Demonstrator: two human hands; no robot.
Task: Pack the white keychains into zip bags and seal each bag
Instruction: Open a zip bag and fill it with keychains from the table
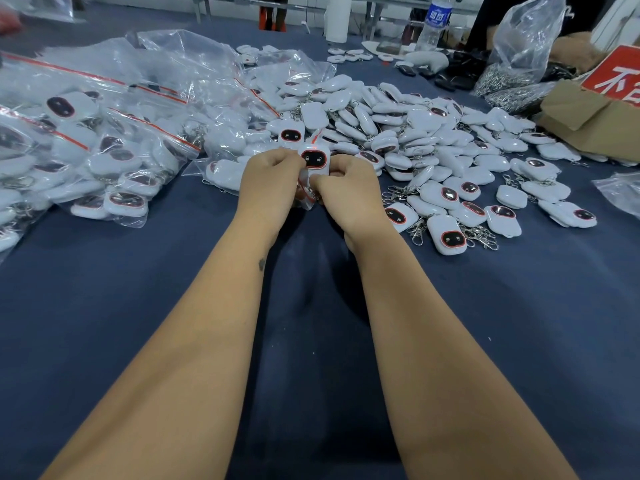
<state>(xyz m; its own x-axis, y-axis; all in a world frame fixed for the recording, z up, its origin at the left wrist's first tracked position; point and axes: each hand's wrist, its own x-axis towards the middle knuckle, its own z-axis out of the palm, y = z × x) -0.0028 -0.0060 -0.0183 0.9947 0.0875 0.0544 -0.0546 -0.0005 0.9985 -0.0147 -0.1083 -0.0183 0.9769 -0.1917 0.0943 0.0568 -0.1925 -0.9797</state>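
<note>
Both forearms reach out over the blue-covered bench and meet near its middle, where the left hand and the right hand close on one small clear zip bag from either side. Inside that bag stands a white keychain with its dark, red-rimmed face turned toward the camera, its top showing above the knuckles. The left fingers are curled and pinch the bag's left edge beside the keychain; the right fingers are curled in the same way on the right edge, with the right thumb pressed against the lower part of the bag. Whether the bag's seal is closed cannot be told. Just behind the hands and spreading toward the right edge of the bench lies a big loose heap of white keychains, many with metal clasps trailing out. Toward the left edge sit several large clear bags filled with keychains, each with a red zip line across it. At the far right corner there is a brown cardboard box with a red sign leaning on it, a clear bag of metal rings beside it, and a water bottle standing at the far edge.
</note>
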